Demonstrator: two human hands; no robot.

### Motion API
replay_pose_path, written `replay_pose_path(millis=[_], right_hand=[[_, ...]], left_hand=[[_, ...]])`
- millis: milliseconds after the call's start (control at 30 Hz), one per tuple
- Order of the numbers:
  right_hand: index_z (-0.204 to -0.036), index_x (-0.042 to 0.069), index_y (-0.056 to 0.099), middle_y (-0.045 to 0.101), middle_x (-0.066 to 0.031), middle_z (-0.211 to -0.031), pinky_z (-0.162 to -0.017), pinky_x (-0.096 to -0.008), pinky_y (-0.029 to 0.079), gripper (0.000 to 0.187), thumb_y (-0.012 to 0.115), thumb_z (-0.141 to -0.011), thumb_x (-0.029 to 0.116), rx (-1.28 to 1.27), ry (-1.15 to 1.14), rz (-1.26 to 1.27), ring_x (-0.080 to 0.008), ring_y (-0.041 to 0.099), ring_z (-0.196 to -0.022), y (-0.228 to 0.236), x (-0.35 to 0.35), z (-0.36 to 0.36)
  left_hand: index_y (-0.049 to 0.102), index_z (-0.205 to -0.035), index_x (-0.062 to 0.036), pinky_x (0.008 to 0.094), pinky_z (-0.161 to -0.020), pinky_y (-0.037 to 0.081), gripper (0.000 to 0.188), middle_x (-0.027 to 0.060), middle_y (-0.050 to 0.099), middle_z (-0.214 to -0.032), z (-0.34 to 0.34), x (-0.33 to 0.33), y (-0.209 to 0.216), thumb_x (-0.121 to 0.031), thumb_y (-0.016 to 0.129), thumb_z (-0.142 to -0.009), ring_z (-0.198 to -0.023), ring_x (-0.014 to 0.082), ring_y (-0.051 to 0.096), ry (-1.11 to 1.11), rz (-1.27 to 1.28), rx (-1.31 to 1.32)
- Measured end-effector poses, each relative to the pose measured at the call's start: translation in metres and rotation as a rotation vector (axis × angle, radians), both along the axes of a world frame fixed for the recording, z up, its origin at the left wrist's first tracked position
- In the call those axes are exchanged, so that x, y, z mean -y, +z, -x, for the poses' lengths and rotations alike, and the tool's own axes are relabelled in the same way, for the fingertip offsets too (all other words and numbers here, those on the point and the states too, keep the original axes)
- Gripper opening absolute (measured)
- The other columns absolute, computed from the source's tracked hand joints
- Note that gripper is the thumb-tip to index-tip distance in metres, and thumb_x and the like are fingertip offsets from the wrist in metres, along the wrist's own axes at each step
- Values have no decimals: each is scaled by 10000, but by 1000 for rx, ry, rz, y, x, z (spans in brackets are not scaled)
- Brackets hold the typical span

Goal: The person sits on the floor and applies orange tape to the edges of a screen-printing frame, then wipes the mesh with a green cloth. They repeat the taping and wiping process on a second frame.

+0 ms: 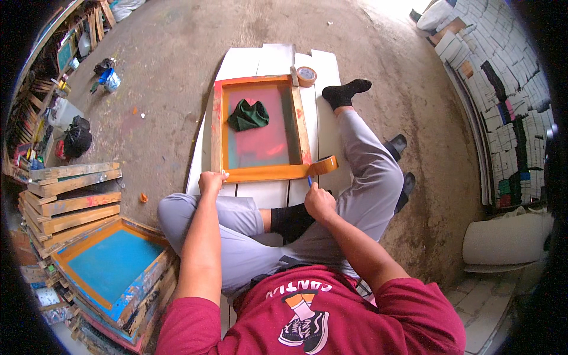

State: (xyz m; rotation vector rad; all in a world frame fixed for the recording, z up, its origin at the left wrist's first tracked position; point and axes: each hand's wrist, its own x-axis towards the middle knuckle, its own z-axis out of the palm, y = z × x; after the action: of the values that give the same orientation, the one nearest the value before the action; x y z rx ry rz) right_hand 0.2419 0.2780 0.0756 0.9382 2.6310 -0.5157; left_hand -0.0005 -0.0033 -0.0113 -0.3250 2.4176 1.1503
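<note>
You sit cross-legged on the bare concrete floor [177, 65], with white flat boards [260, 62] laid out in front of you. On those boards lies the rectangular wooden screen-printing frame with orange-taped edges and reddish mesh [260, 173], its near rail just beyond your knees. At your left stands a stack of wooden screen frames, the top one with blue mesh [109, 263], and white stacked sheets [503, 77] line the right side. A crumpled dark green cloth [248, 115] rests on the mesh toward the far end of the frame. A roll of brown tape [306, 76] lies by the frame's far right corner. A second brown tape roll [325, 164] sits at the near right corner, touching the near rail. Your left hand [212, 182] presses on the near left corner, fingers curled down against the rail. Your right hand [319, 203] is closed around a small blue-tipped tool [309, 180] just below the rail.
</note>
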Motion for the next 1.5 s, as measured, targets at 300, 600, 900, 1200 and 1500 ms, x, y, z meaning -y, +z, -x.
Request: replay_pose_path(millis=[300, 600, 900, 1200, 1500], right_hand=[[-1090, 3, 562, 735, -314, -1003, -837, -587, 573, 209, 497, -966, 158, 26, 27, 38, -492, 728, -952, 0, -6, -10], [-1242, 147, 677, 764, -195, -1026, -846, -519, 583, 481, 759, -841, 400, -209, 52, -41, -392, 742, -989, 15, -98, 51], [-1069, 157, 797, 775, -162, -1026, -848, -486, 584, 353, 772, -835, 420, -12, 104, 12, -372, 743, -983, 25, -124, 50], [-1118, 29, 718, 730, -276, -1065, -883, -530, 546, 397, 780, -850, 316, -482, -154, 140, -454, 703, -1050, 20, -160, 77], [-1240, 93, 553, 715, -287, -1067, -867, -563, 523, 338, 653, -999, 308, -540, -249, 109, -496, 676, -1051, -72, -184, 165]], left_hand=[[780, -740, -35, 376, -507, 495, 287, 77, 695, -630, -2, -2, 7, -283, 921, -755, -514, 185, 636, 1, 13, 14], [798, -819, -33, 332, -450, 480, 259, 70, 740, -727, -6, -7, 12, -263, 913, -782, -549, 165, 654, 20, 1, 42], [816, -896, -32, 323, -441, 483, 256, 75, 748, -764, 0, 0, 0, -246, 907, -787, -564, 170, 667, 31, -7, 57], [787, -868, -45, 329, -454, 449, 239, 42, 705, -707, 0, 1, 9, -250, 891, -799, -524, 150, 603, -39, 14, 46], [738, -807, -35, 280, -466, 444, 231, 31, 691, -682, -8, 10, 26, -207, 890, -828, -539, 103, 596, -6, -207, -6]])
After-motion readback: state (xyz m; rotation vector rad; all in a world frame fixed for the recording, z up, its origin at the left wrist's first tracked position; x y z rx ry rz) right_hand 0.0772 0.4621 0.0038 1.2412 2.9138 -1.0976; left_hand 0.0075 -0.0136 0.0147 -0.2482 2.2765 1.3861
